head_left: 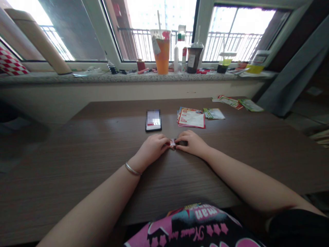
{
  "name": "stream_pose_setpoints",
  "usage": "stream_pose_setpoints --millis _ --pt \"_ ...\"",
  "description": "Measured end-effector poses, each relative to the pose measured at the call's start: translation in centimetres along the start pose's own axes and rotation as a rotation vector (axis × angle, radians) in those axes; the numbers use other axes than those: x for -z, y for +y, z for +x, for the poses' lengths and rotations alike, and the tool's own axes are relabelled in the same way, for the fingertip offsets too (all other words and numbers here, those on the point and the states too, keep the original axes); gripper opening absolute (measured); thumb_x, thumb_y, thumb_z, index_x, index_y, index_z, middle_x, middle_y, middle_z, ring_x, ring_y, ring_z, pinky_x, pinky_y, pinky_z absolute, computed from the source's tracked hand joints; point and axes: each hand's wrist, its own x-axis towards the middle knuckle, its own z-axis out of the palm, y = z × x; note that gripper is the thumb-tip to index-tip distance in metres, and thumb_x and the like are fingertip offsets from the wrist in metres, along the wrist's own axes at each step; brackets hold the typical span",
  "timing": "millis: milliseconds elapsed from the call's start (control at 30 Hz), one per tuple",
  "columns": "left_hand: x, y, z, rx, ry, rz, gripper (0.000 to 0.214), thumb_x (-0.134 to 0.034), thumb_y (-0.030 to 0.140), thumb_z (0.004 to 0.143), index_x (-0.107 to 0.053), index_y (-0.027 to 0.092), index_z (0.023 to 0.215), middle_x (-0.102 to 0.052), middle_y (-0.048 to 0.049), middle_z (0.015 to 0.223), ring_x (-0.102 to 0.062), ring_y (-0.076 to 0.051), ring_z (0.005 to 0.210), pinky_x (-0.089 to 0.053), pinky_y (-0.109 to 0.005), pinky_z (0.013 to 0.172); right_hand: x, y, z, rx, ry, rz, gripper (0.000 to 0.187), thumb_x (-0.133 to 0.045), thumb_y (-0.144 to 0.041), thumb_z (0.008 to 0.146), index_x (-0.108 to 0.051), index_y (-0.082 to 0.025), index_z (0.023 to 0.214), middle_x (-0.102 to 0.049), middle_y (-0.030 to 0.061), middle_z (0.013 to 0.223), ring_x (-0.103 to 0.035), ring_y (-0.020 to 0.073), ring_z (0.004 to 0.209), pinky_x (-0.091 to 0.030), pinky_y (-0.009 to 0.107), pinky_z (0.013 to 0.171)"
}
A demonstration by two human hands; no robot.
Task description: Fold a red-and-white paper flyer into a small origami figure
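Between my two hands, just above the wooden table (102,164), is a small crumpled-looking piece with a white and reddish pattern (173,144); its exact kind is too small to make out. My left hand (155,145), below a silver bangle (132,169), pinches its left side with thumb and fingers. From the other side, my right hand (192,143) pinches its right edge, fingertips close to those of the left. Part of the piece is hidden behind the fingertips. A phone (153,120) with a lit screen lies just beyond my left hand.
Beyond my right hand lie a stack of printed cards (191,117), a smaller green-and-white stack (214,113) and more cards (231,102) near the far edge. The granite windowsill (102,79) holds an orange drink cup (162,56), a dark drink cup (194,59) and a cardboard tube (41,43).
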Motion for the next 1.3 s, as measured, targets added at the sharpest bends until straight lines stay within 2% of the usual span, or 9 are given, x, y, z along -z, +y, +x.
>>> stream_pose_setpoints --millis 367,500,700,1000,1300 --pt "-0.1 -0.3 0.0 -0.03 0.001 0.03 0.017 -0.059 0.031 0.09 -0.071 0.02 0.094 -0.065 -0.0056 0.087 -0.058 -0.019 0.082 -0.045 -0.032 0.077 1.1 -0.6 -0.3 0.08 -0.085 -0.201 0.027 -0.057 -0.042 0.089 -0.073 -0.023 0.097 -0.071 0.0063 0.097 -0.061 0.0197 0.09 -0.044 0.031 0.078" --pt "-0.2 -0.3 -0.1 -0.023 -0.004 0.027 0.016 -0.06 0.031 0.089 -0.07 0.02 0.095 -0.065 -0.0058 0.09 -0.058 -0.019 0.084 -0.045 -0.032 0.078 1.2 -0.9 -0.3 0.084 -0.104 -0.266 0.025 -0.054 -0.037 0.092 -0.072 -0.02 0.096 -0.071 0.0068 0.096 -0.061 0.0199 0.089 -0.043 0.03 0.077" --pt "-0.6 -0.2 0.0 -0.006 -0.009 0.032 0.019 -0.054 0.028 0.093 -0.071 0.019 0.093 -0.065 -0.0058 0.086 -0.058 -0.018 0.081 -0.045 -0.03 0.077 1.1 -1.0 -0.4 -0.01 -0.096 -0.224 0.013 -0.059 -0.025 0.085 -0.071 -0.021 0.089 -0.07 0.0049 0.091 -0.06 0.0186 0.09 -0.042 0.028 0.08" --pt "-1.5 -0.4 0.2 0.108 0.005 -0.053 0.008 -0.062 0.022 0.087 -0.069 0.017 0.088 -0.066 -0.0041 0.082 -0.06 -0.018 0.079 -0.045 -0.028 0.074 0.4 -0.6 -0.4 -0.136 -0.058 -0.147 0.009 -0.061 -0.024 0.081 -0.068 -0.02 0.079 -0.068 0.0033 0.083 -0.057 0.0174 0.083 -0.04 0.027 0.074" --pt "-1.5 -0.3 0.1 0.178 -0.011 -0.088 0.007 -0.06 0.021 0.086 -0.067 0.018 0.085 -0.062 -0.0031 0.081 -0.058 -0.016 0.076 -0.044 -0.026 0.07 0.9 -0.8 -0.2 -0.316 -0.109 -0.089 0.009 -0.065 -0.029 0.079 -0.068 -0.022 0.076 -0.069 0.0007 0.078 -0.057 0.016 0.074 -0.035 0.026 0.062"
